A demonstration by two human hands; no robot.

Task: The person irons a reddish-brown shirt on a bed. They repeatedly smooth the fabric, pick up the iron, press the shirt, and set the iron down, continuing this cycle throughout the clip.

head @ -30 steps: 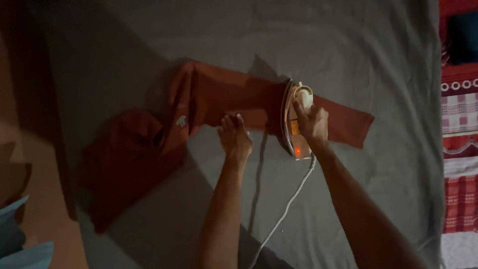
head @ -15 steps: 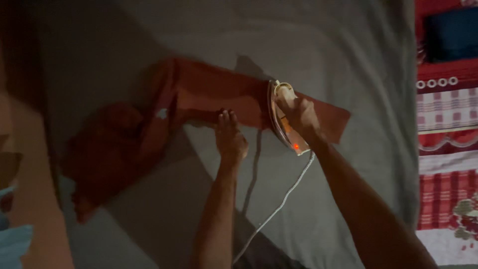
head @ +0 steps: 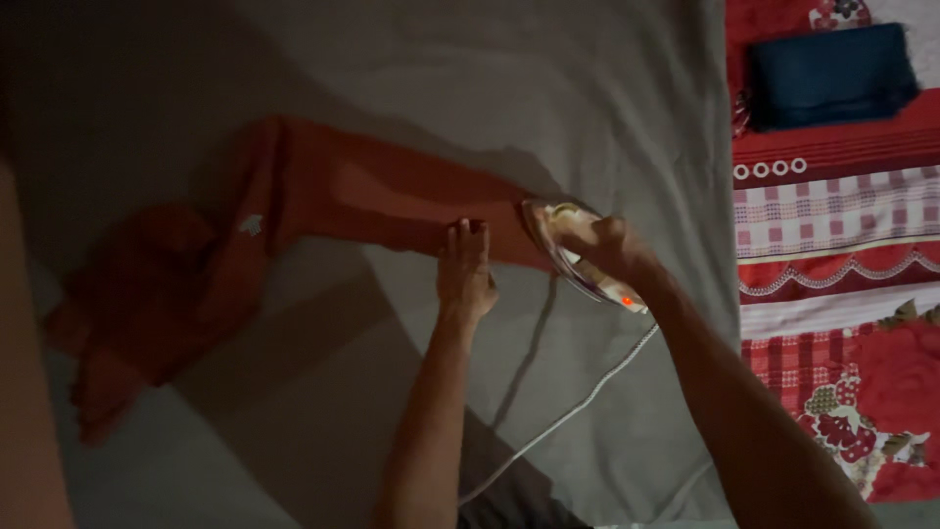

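Note:
An orange-red garment [head: 372, 196] lies on a grey sheet [head: 470, 88], one long part stretched flat and the rest bunched at the left. My left hand [head: 465, 269] presses flat on the near edge of the stretched part, fingers together. My right hand [head: 612, 250] grips the handle of a white electric iron [head: 578, 257], which rests on the right end of the garment. A small orange light glows at the iron's rear. The iron's white cord [head: 568, 411] trails toward me between my arms.
A red and white patterned cloth [head: 832, 294] covers the surface to the right of the grey sheet. A dark blue folded item [head: 832, 73] lies on it at the top right. The scene is dim, with deep shadow at the left.
The view has shifted right, so everything sits further left in frame. The iron has slid over the right end of the garment, now covering it. My left hand stays pressed on the cloth.

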